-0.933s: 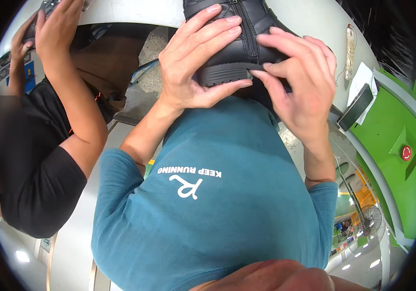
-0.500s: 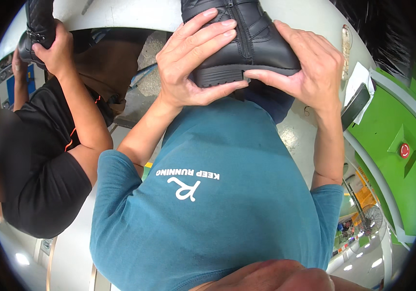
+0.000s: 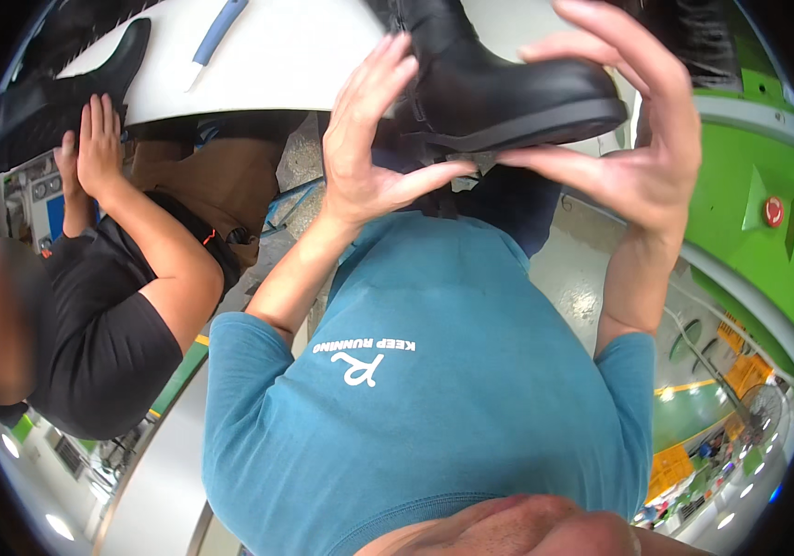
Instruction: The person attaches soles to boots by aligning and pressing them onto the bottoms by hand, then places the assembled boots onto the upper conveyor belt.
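Note:
A black leather boot [image 3: 499, 97] stands between my hands at the table's front edge, its rounded toe toward the right and its side zipper toward the left. My left hand [image 3: 365, 139] is beside the heel end, fingers stretched upward along the back and thumb pointing in under the heel. Around the toe end, my right hand [image 3: 633, 139] is spread wide. Its thumb lies along the sole's lower edge, while its fingers arch above the toe, seemingly apart from the leather. Whether the left fingertips touch the boot, I cannot tell.
On the white table [image 3: 295, 65] lies a blue-handled pointed tool [image 3: 219, 35]. At the left a person in black [image 3: 110, 343] has both hands at another dark boot [image 3: 45, 116]. A green machine [image 3: 749, 232] with a red button [image 3: 773, 211] stands at the right. Black plastic bags [image 3: 693, 42] hang beyond it.
The boot has turned from heel facing me to side-on, toe to the right. Both hands have loosened and spread apart. The co-worker's boot has turned too, and the blue-handled tool has come into view.

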A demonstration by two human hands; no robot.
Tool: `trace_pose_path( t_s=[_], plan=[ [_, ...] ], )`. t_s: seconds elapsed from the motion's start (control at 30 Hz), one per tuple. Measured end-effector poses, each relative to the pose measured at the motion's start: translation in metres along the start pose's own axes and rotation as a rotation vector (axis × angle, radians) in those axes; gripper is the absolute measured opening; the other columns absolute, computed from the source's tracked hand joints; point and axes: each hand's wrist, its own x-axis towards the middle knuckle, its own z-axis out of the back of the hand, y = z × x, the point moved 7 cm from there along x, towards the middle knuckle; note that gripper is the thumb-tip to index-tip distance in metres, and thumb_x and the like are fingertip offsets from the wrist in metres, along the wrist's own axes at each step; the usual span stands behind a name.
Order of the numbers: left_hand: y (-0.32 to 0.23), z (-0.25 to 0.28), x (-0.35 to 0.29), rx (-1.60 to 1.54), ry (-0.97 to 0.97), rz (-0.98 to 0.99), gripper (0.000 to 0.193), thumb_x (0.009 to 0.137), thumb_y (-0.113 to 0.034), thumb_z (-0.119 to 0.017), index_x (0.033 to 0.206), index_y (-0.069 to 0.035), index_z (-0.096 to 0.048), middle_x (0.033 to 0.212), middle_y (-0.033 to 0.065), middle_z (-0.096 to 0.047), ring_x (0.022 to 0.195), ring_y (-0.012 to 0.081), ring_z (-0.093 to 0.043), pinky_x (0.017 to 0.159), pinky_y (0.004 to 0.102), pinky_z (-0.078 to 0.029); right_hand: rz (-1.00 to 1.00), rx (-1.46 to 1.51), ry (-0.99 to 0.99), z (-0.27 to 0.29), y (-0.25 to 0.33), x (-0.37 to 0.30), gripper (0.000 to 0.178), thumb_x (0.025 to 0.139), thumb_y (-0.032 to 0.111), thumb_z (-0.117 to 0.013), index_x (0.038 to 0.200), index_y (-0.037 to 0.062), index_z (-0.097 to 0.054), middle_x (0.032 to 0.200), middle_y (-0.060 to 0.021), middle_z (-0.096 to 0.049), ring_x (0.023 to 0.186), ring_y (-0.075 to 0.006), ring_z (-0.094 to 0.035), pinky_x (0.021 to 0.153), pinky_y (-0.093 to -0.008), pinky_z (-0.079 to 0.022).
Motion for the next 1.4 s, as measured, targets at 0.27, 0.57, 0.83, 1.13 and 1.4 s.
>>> trace_pose_path(
  t_s=[0.27, 0.57, 0.83, 1.13, 1.4],
  plan=[
    [0.033, -0.004, -0.022, -0.406, -0.163, 0.405, 0.135, 0.068, -0.011, -0.110, 0.169, 0.000, -0.019, 0.143, 0.0245, -0.067, 0.124, 0.0293, -0.073, 0.109, 0.0421, -0.063, -0.018, -0.092, -0.030, -0.014, -0.009, -0.013, 0.086, 0.072, 0.016, -0.100, 0.149, 0.0032, -0.065, 0.135, -0.0134, -0.074, 0.118, -0.0337, -0.074, 0.104, -0.0432, -0.058],
    [0.027, 0.041, -0.021, 0.392, -0.146, 0.124, 0.094, 0.068, -0.028, -0.109, 0.147, -0.005, -0.064, 0.150, 0.0152, -0.067, 0.139, 0.0338, -0.063, 0.123, 0.0475, -0.045, -0.162, -0.357, 0.082, -0.060, -0.049, -0.086, 0.060, 0.072, 0.021, -0.097, 0.127, 0.0097, -0.077, 0.125, -0.0074, -0.073, 0.116, -0.0322, -0.068, 0.099, -0.0442, -0.058],
    [0.015, 0.019, 0.016, 0.448, 0.147, -0.074, 0.064, 0.071, -0.035, -0.101, 0.127, -0.011, -0.082, 0.128, 0.0042, -0.082, 0.118, 0.0243, -0.075, 0.105, 0.0399, -0.048, -0.012, -0.543, -0.091, -0.098, -0.030, -0.071, 0.033, 0.073, 0.013, -0.090, 0.104, 0.0077, -0.080, 0.104, -0.0028, -0.072, 0.097, -0.0238, -0.069, 0.079, -0.0371, -0.054],
    [0.018, 0.021, 0.015, 0.491, 0.196, -0.044, 0.065, 0.073, -0.040, -0.099, 0.128, -0.012, -0.082, 0.128, 0.0031, -0.082, 0.115, 0.0235, -0.074, 0.104, 0.0391, -0.047, -0.172, -0.392, 0.074, -0.097, -0.037, -0.050, 0.036, 0.068, 0.004, -0.089, 0.099, 0.0083, -0.071, 0.096, -0.0040, -0.065, 0.091, -0.0270, -0.064, 0.079, -0.0413, -0.048],
    [0.030, 0.020, 0.015, 0.434, 0.076, -0.138, 0.058, 0.071, -0.050, -0.099, 0.117, -0.018, -0.085, 0.121, -0.0037, -0.083, 0.104, 0.0172, -0.070, 0.101, 0.0377, -0.041, -0.142, -0.294, 0.103, -0.093, -0.048, -0.041, 0.035, 0.068, 0.006, -0.088, 0.097, 0.0091, -0.068, 0.087, -0.0036, -0.060, 0.081, -0.0245, -0.060, 0.071, -0.0382, -0.045]
  ],
)
